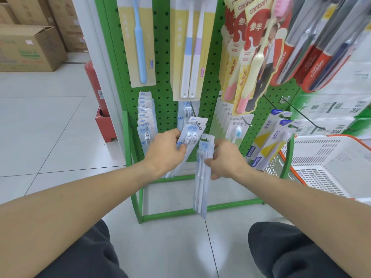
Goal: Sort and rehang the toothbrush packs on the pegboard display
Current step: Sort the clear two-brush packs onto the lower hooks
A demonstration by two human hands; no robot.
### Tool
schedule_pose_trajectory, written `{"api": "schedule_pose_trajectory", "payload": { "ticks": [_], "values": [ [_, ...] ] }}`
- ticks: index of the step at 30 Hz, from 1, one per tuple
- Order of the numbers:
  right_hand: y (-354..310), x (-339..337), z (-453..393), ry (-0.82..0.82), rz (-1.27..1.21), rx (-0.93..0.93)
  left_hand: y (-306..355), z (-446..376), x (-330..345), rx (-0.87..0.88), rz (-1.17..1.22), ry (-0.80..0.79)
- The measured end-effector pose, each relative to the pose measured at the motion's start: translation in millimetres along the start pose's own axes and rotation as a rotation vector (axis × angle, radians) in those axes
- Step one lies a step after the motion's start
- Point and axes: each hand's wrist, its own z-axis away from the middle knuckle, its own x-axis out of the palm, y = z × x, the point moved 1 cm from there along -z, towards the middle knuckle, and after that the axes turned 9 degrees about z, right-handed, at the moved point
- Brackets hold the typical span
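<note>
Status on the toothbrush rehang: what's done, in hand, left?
Done: most pegs on the green pegboard carry packs. In hand: left hand grips the pack on the middle hook; right hand holds a loose clear pack. Left: hang that one; bare hook at right.

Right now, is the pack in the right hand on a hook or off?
Off. The right hand holds the pack below the hook, hanging free.

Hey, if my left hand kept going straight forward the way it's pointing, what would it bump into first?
Probably nothing new: your left hand already grips the clear twin-brush blister pack hanging on the metal peg hook. Past that lies the green perforated pegboard, though depth is hard to judge.
</note>
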Motion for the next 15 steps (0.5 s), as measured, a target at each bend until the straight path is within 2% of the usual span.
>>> {"api": "schedule_pose_trajectory", "payload": {
  "ticks": [5, 11, 13, 15],
  "values": [
    [13.7, 3.5, 11.2, -0.231, -0.086, -0.006, -3.2, -8.8, 11.7, -0.007, -0.012, 0.012],
    [14.0, -4.5, 24.1, -0.334, -0.245, -0.057, -2.7, -16.9, 17.2, -0.076, 0.040, 0.005],
    [14.7, -5.0, 25.8, -0.342, -0.305, -0.052, 0.5, -16.3, 15.8, -0.136, -0.039, -0.062],
    [16.2, -5.0, 24.6, -0.337, -0.330, -0.044, 3.8, -12.9, 11.0, -0.242, -0.163, -0.205]
  ]
}}
